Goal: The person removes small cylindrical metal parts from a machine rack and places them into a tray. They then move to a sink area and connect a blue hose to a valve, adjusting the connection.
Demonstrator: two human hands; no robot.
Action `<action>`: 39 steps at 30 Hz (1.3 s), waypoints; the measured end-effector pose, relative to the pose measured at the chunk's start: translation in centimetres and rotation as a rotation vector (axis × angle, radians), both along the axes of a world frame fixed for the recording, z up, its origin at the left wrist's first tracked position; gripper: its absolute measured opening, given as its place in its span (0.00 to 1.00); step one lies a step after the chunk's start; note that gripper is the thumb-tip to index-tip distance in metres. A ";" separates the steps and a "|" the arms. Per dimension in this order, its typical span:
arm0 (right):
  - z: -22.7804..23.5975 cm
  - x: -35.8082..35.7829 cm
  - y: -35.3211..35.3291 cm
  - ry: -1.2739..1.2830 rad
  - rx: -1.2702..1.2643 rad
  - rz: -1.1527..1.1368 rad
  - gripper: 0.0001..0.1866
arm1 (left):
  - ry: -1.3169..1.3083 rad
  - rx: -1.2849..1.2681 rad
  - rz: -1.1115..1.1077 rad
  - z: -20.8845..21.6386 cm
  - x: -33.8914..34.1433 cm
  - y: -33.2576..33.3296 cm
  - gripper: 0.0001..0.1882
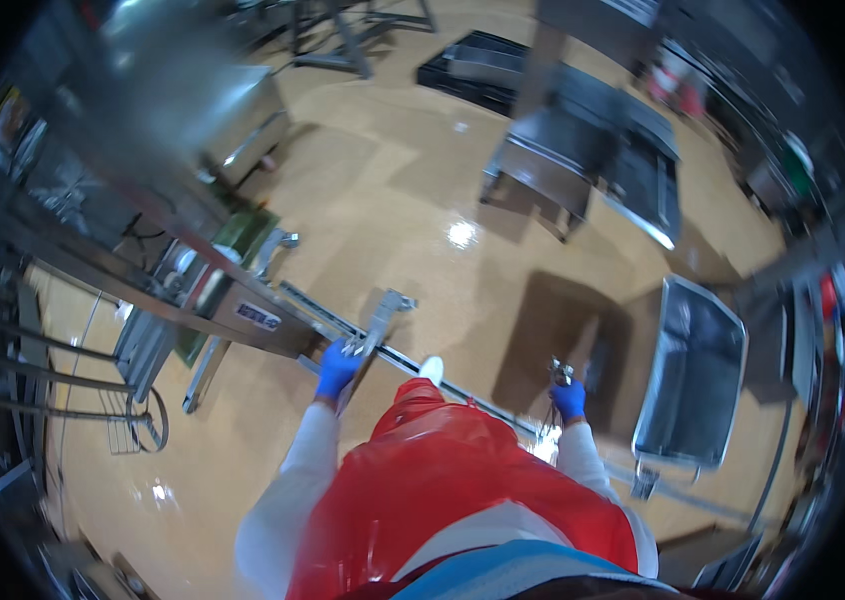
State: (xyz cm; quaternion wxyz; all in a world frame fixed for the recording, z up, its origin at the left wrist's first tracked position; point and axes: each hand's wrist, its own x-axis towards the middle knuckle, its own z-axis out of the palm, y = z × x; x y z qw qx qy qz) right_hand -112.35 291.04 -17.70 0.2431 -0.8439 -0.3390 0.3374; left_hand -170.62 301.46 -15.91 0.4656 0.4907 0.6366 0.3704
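My left hand (338, 370), in a blue glove, is closed around a grey metal piece. This flat metal part (380, 318) reaches up and away from the hand, with a small knobbed end. My right hand (570, 399), also gloved in blue, is held low on the right side. It grips a small shiny metal fitting (561, 372), whose exact kind is blurred, and thin pieces hang below it. Below me is the red apron (463, 470) that I wear over white sleeves. The tip of a white boot (432, 370) shows between my hands.
A steel tub (693, 375) stands at the right. Steel carts (553, 150) and a black tray (478, 75) are farther off. At left are a machine frame (263, 310) and a rack of curved bars (43, 335). A narrow floor channel (473, 400) crosses the tan floor.
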 end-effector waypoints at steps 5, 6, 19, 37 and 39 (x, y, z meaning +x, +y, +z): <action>6.6 -1.6 15.5 0.358 0.228 -0.121 0.05 | 0.172 0.075 -0.335 6.0 13.8 25.8 0.16; 8.1 -1.9 19.4 0.351 0.266 -0.106 0.05 | -0.028 0.091 -0.336 7.4 16.5 30.0 0.15; 8.3 11.7 70.3 1.130 0.473 -0.506 0.06 | -0.054 0.022 -0.717 8.5 53.2 73.8 0.20; 8.0 20.0 81.2 0.129 0.403 -0.574 0.26 | 0.369 0.332 -0.880 6.9 59.9 85.5 0.41; 7.0 22.0 81.1 0.228 0.545 -0.589 0.22 | 0.197 0.217 -0.957 8.0 57.4 87.8 0.33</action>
